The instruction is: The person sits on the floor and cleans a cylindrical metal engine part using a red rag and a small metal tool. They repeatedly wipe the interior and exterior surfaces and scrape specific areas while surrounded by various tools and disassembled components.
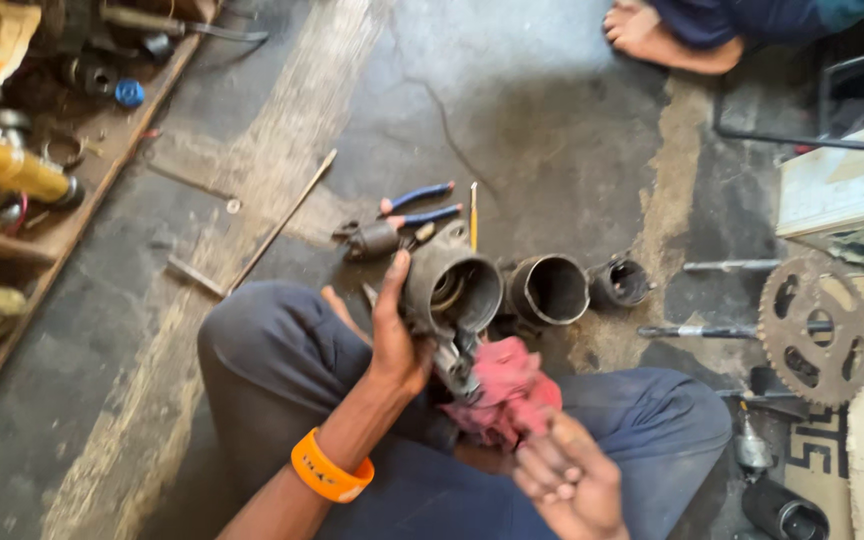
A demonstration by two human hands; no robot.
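the right hand lies nearest, low in the view, palm up with its grimy fingers loosely curled and slightly apart, closed on nothing. just beyond those fingertips, touching them or nearly so, a crumpled red cloth rag rests on the lap of the dark blue trousers. to the left of it the left hand, an orange rubber wristband on its wrist, is clamped on a dirty grey cylindrical metal housing: the thumb runs up along the rim, the other fingers wrap behind out of sight. the housing's open mouth faces up, and its lower bracket meets the rag.

just past the housing, to the right of the thumb, a dark hollow metal sleeve and a smaller black ribbed cylinder lie on the concrete floor. beyond the thumb lie blue-handled pliers beside a thin yellow-handled tool. well right sits a rusty toothed sprocket. farthest off, another person's bare foot.
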